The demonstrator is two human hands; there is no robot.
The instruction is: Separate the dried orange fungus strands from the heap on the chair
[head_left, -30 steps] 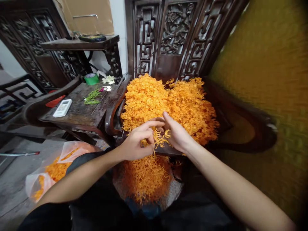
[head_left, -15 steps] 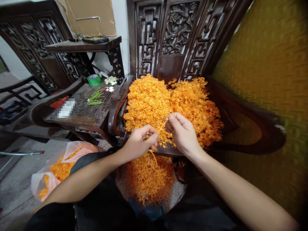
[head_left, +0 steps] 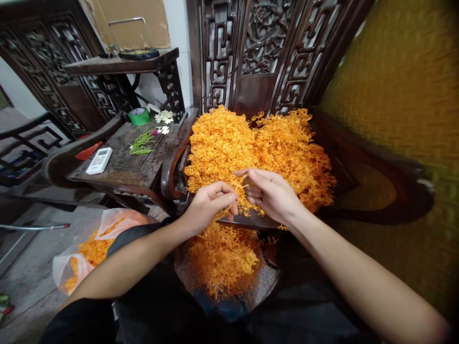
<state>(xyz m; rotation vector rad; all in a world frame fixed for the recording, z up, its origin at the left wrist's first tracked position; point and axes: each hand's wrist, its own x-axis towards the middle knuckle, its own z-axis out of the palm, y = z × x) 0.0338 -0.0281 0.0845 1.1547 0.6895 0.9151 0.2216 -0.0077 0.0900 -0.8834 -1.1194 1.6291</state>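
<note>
My left hand pinches thin orange strands in front of the seat's edge. Close to its right, my right hand has its thumb and forefinger together at an orange sprig between the two hands. Behind them, a large heap of orange, flower-like strands covers the dark wooden chair seat, with a looser heap on its right. Below my hands, more orange strands lie in a pile between my knees, over something blue.
To the left, a dark side table holds green tape, green stems, white flowers and a white device. A plastic bag with orange pieces lies on the floor. A curved armrest stands at right.
My right hand has turned, its fingers reaching further left over the sprig. The sprig now shows more clearly between my hands. The view has shifted slightly.
</note>
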